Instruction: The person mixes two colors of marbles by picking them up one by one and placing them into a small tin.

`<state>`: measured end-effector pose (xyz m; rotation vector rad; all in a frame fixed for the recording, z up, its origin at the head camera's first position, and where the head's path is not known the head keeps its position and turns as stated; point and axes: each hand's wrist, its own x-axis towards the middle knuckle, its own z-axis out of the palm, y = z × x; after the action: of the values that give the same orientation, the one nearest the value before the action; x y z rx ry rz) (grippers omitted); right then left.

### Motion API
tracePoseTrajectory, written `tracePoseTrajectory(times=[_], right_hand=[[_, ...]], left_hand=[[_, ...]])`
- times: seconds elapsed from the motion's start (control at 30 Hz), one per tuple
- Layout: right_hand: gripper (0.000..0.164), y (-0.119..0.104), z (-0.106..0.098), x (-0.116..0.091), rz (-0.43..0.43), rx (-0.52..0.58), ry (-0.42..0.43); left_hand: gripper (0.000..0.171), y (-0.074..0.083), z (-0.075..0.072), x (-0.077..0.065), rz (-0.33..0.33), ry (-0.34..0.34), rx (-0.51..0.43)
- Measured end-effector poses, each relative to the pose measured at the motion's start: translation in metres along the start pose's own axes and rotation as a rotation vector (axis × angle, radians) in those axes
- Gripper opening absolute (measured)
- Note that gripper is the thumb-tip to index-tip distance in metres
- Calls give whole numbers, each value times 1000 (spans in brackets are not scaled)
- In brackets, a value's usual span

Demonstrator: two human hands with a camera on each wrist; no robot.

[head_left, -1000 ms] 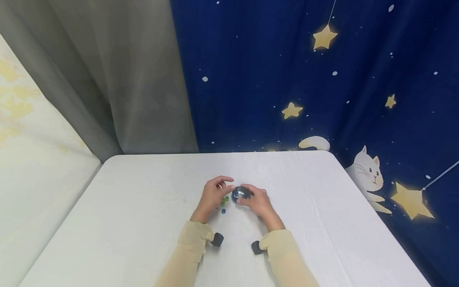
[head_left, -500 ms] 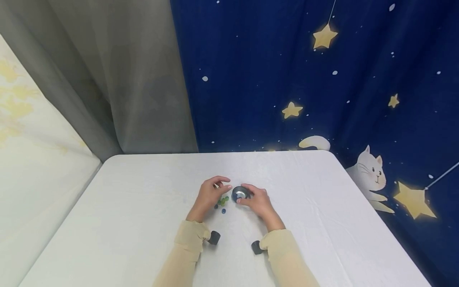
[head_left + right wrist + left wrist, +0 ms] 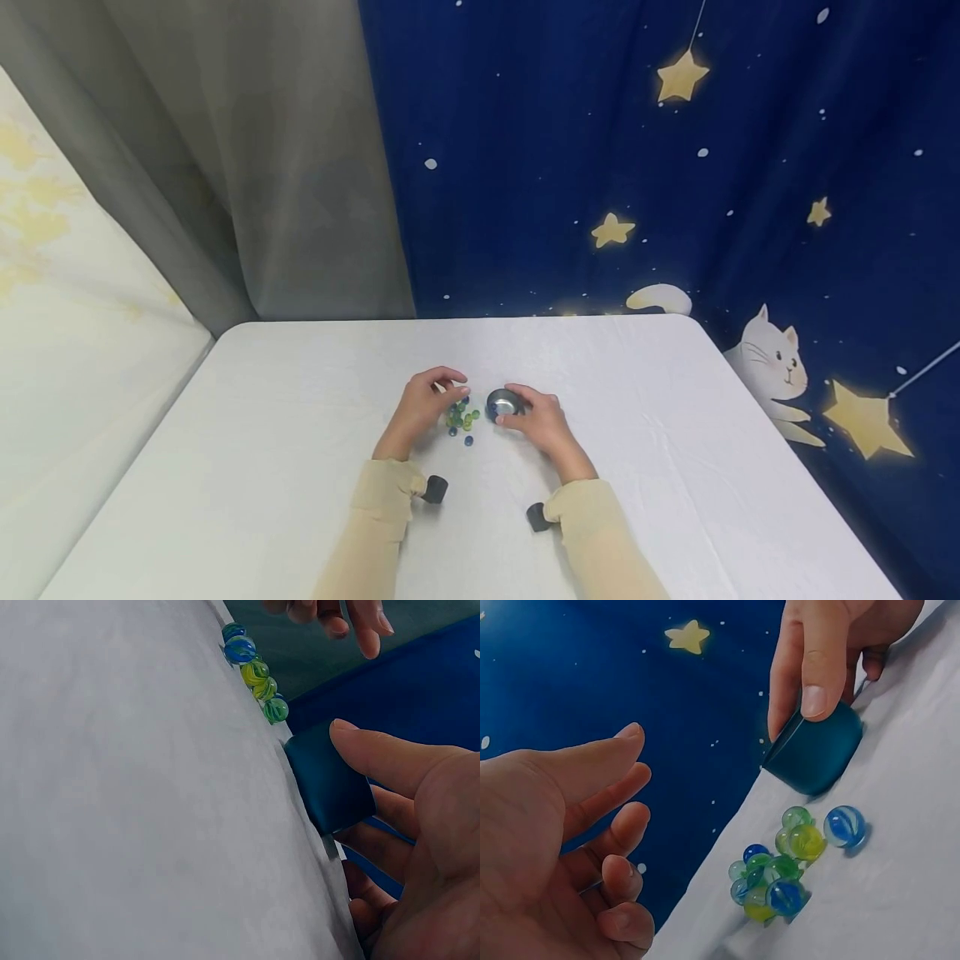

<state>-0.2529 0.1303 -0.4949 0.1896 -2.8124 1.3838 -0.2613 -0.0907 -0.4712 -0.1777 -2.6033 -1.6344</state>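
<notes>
My right hand (image 3: 542,421) grips a small teal cup (image 3: 817,750) with a silvery inside, thumb on the near side and fingers behind. The cup's base is at the white tabletop, and a bit of blue shows inside it in the head view. To its left lies a cluster of glass marbles (image 3: 459,417), blue, green and yellow-green; one blue swirled marble (image 3: 845,826) sits slightly apart from the others in the left wrist view. Beside the cluster hovers my left hand (image 3: 577,840), its fingers loosely bent with nothing between them.
A white cloth-covered table (image 3: 300,467) stretches out around both hands. Behind it hang a grey curtain (image 3: 315,167) and a dark blue curtain (image 3: 525,167) printed with stars and a cat. Each wrist carries a black camera block (image 3: 435,489).
My left hand has drawn left, away from the cup, and more of the marbles now show beside it. The cup's silvery inside shows more plainly. My right hand stays in place on the cup.
</notes>
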Motion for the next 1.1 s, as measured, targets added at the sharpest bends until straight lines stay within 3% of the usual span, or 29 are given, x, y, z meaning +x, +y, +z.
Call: tracePoseTrajectory(times=[0.4,1.1], right_hand=[[60,0,-1,0,-2,-2,-4],[58,0,0,1,-17,17,6]], left_hand=[[14,-6,-9,0,-16,-35,2],[14,-23,-22,-1,-44,-194,110]])
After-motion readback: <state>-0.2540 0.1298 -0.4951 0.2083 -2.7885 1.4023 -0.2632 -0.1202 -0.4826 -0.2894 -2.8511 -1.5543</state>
